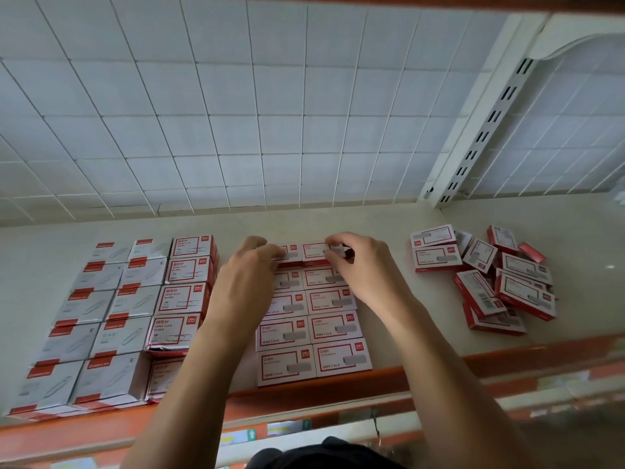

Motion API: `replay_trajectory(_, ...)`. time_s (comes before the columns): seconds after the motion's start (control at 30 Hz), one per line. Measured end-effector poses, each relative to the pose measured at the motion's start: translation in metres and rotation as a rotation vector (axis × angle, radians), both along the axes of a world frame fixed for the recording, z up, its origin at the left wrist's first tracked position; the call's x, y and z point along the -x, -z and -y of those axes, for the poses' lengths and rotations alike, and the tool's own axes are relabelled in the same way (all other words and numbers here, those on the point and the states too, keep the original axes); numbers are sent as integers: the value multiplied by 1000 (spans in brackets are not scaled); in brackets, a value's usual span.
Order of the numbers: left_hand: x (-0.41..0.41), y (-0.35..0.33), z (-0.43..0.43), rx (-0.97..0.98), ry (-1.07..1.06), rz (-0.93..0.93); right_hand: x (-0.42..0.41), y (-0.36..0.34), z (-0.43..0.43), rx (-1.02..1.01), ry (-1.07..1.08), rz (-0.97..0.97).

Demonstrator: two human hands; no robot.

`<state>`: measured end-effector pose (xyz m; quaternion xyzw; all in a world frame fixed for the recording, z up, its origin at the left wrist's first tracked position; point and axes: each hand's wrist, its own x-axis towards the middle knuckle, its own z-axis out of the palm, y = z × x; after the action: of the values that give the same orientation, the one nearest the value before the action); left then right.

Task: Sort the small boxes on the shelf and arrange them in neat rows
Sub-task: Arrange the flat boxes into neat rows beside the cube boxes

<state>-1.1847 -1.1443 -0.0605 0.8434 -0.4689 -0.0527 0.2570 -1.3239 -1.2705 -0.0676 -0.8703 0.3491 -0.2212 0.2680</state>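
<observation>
Basically, left hand [248, 269] grips the back-left staple box [290, 254] and right hand [362, 262] pinches the back-right staple box [314, 252], both at the far end of the neat rows [313, 336] on the shelf [389, 245].

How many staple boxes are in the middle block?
10: two columns of five, left column partly behind the left hand, right column up to the right hand. Others may be hidden.

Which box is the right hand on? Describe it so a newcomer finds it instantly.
On the shelf, find the middle block of red-framed boxes, two columns wide. Follow its right column to the back: the far box there, alone in its column, is pinched by the right hand.
</observation>
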Motion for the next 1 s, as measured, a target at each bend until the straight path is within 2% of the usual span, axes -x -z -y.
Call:
replay_trajectory(0.07, 4, -3, -2, -38, -36, 66, 5, -3, -3, 15, -5, 11)
replay_trajectory(0.13, 14, -10, -2, 10, -22, 118, 15, -8, -7, 72, 11, 56)
replay_trajectory(0.33, 68, -29, 19, 150, 258, 90, 67, -21, -3, 155, 106, 124)
replay_trajectory(0.47, 100, -24, 36, 125, 417, 81, 110, -26, 4, 141, 195, 140)
replay_trajectory(0.7, 145, -16, 66, 56, 596, 108, 180, -20, 17, 152, 353, 27)
replay_trajectory(0.83, 168, -11, 83, 25, 623, 93, 214, -17, 30, 144, 408, -45)
replay_trajectory(1.0, 188, -8, 100, -26, 602, 102, 238, -4, 39, 84, 376, -99)
